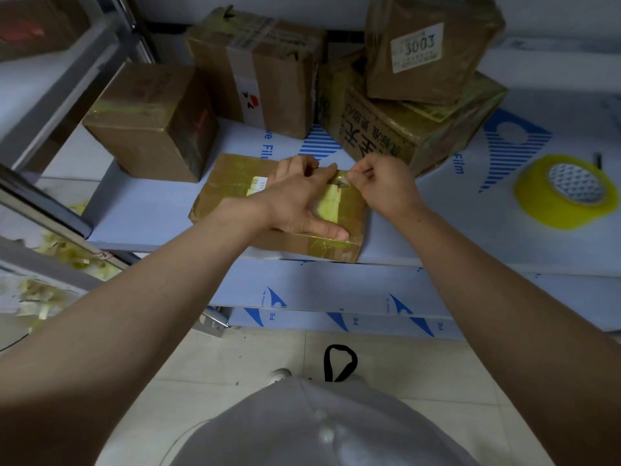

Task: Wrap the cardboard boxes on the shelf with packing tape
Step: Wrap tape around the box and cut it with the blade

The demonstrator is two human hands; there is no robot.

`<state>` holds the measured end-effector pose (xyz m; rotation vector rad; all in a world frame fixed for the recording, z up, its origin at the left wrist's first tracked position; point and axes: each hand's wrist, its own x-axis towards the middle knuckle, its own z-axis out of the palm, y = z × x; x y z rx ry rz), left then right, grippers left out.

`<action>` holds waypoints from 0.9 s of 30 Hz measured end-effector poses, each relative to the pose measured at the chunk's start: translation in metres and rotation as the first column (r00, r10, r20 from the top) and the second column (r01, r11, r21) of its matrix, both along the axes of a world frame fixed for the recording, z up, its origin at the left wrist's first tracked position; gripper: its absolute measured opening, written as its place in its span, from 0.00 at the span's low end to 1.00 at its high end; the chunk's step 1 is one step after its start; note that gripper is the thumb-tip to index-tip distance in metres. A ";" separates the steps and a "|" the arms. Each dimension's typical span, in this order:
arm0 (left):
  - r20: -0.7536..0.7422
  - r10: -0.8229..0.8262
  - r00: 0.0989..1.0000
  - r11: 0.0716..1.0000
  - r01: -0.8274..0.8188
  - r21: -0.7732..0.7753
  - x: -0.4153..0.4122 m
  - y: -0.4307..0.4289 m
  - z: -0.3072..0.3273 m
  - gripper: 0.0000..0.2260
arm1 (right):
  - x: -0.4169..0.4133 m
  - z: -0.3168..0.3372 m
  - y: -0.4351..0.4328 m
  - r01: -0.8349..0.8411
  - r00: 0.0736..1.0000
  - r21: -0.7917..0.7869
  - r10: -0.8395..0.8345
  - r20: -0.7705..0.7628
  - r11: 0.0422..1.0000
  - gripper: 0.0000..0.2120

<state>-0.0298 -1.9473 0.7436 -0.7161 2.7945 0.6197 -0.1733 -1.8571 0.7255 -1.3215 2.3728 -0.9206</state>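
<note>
A flat cardboard box [232,193] lies near the front edge of the shelf [470,230], with yellowish tape across its top. My left hand [302,200] presses flat on the box, fingers spread, thumb near the front edge. My right hand [383,181] is just right of the left one and pinches a small piece of clear tape [341,183] at the box's far right corner. A roll of yellow packing tape [568,193] lies on the shelf to the right, apart from both hands.
Several taped cardboard boxes stand behind: one at the left [151,122], a taller one [258,68], and a stack at the right topped by a box labelled 3003 [430,48]. Tape scraps [50,290] litter the lower left shelf. Tiled floor lies below.
</note>
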 end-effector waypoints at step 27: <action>-0.052 0.016 0.999 0.999 -0.014 0.037 0.005 0.003 -0.003 0.57 | 0.009 -0.007 0.030 -0.241 0.912 0.065 0.249 -0.327 0.968 0.20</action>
